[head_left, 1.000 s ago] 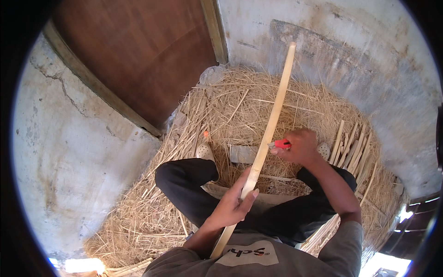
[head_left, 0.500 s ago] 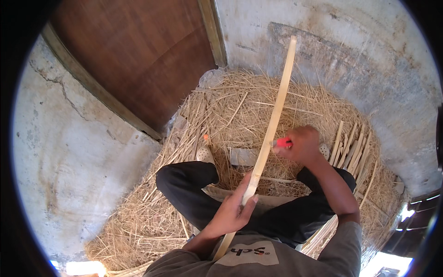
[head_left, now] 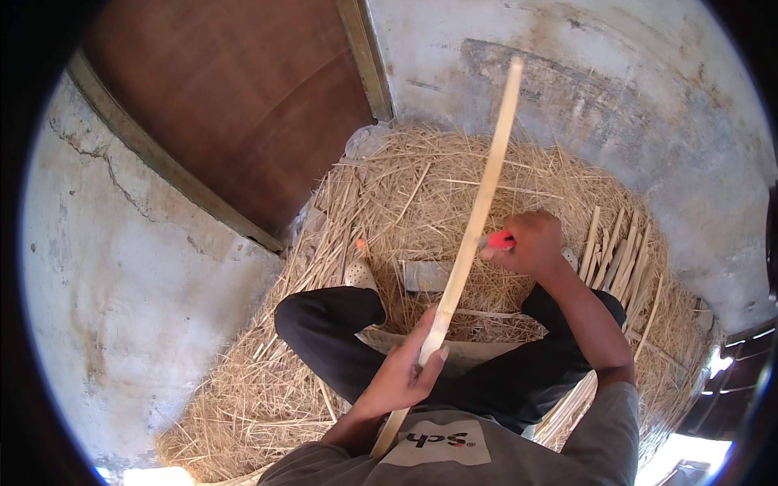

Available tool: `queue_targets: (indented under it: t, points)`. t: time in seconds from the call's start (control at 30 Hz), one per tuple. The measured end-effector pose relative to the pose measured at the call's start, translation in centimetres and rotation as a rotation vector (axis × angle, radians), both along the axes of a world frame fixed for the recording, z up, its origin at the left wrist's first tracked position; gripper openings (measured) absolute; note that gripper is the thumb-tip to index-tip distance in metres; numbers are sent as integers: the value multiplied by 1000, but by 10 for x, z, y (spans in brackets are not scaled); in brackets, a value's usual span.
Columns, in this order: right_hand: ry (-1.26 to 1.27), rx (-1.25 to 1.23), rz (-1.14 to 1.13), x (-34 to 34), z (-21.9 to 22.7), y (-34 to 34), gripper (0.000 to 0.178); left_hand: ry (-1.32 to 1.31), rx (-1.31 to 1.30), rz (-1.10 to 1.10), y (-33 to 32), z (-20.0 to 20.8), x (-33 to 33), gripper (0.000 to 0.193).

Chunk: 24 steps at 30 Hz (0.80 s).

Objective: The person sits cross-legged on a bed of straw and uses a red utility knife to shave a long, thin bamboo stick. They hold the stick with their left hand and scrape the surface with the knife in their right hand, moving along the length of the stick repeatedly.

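A long pale bamboo strip (head_left: 484,194) slants up from my lap toward the far wall, its lower end against my shirt. My left hand (head_left: 403,374) is closed round its lower part, the thumb over the near edge. Beside the strip's middle, on its right, is my right hand (head_left: 531,243), a closed fist round a red-handled knife (head_left: 502,239). The knife's grey front end points left, at the strip's right edge. Its blade is too small and blurred to make out, and I cannot tell whether it touches the bamboo.
Straw-like shavings (head_left: 243,405) cover the floor around my crossed legs. Several split bamboo sticks (head_left: 624,255) lie to the right. A greyish block (head_left: 427,276) sits between my feet, and a small orange thing (head_left: 361,244) lies near the left shoe (head_left: 359,274). Walls and a brown door (head_left: 235,105) stand close.
My right hand and the knife have shifted slightly up along the strip. My left hand keeps its hold, with the strip at nearly the same slant. The whole view has moved a little.
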State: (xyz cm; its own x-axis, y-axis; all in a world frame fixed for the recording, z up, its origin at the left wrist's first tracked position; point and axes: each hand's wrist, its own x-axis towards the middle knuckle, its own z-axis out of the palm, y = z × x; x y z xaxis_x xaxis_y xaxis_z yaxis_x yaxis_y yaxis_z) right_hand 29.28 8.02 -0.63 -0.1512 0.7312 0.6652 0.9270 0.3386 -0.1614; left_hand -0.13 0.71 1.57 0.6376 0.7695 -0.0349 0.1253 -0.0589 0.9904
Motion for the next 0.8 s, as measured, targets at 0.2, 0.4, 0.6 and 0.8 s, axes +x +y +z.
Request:
queue_targets:
  t: [0.2,0.4,0.6,0.8]
  points:
    - [3,-35,-151,26,4,7,60,-62,62,-64,-8,-1,-3,59]
    - [84,-103,-341,47,17,16,58,62,-94,-90,-14,4,-15,60]
    - [226,-155,-523,83,-2,31,54,106,35,-166,-14,-7,-31,66]
    - [191,-352,-788,158,9,24,65,51,215,-254,-26,-12,-62,64]
